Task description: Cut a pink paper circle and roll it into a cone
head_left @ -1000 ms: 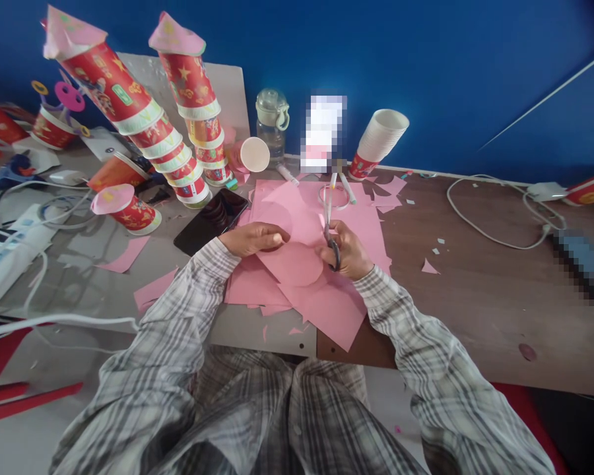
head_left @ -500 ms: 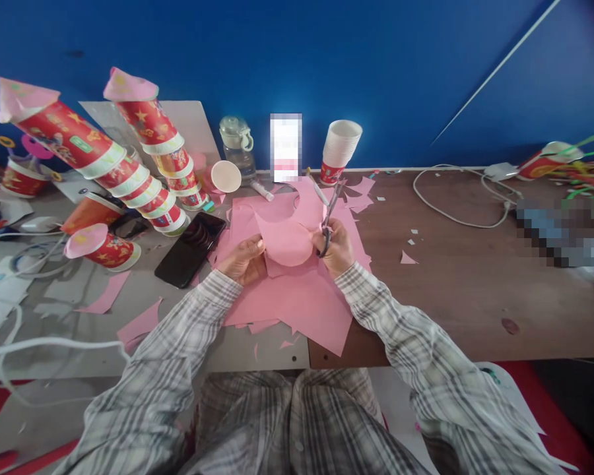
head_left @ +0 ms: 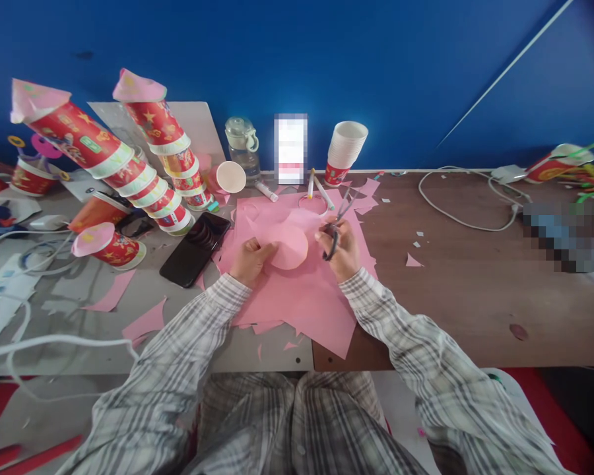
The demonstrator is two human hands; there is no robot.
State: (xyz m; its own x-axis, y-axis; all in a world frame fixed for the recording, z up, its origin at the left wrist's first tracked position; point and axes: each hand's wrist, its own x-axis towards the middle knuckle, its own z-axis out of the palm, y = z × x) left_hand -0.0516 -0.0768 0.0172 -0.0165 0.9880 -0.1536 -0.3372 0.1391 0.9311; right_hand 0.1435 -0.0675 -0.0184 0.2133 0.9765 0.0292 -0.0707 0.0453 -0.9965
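Observation:
Between finger and thumb, my left hand (head_left: 252, 260) pinches the left edge of a rounded pink paper piece (head_left: 290, 247). My right hand (head_left: 342, 249) is closed around the dark handles of a pair of scissors (head_left: 332, 241), whose parted blades point up and away to the right. The scissors are apart from the round piece, just to its right. Beneath both hands lie large pink paper sheets (head_left: 297, 307). Behind the round piece, more pink paper blurs into the sheets. Two pens (head_left: 321, 191) lie at the far edge of the paper.
Towers of red paper cups (head_left: 151, 122) with pink cone tops lean at the left. A black phone (head_left: 194, 251) lies left of the paper. Stacked white cups (head_left: 346, 145), a water bottle (head_left: 241, 148) and a bright blurred screen (head_left: 290, 148) stand at the back. A white cable (head_left: 468, 224) curls on the right.
The round piece now shows apart from the surrounding pink paper, which has dropped behind it. My right hand has drawn away from the piece with the scissors, and their blades have opened.

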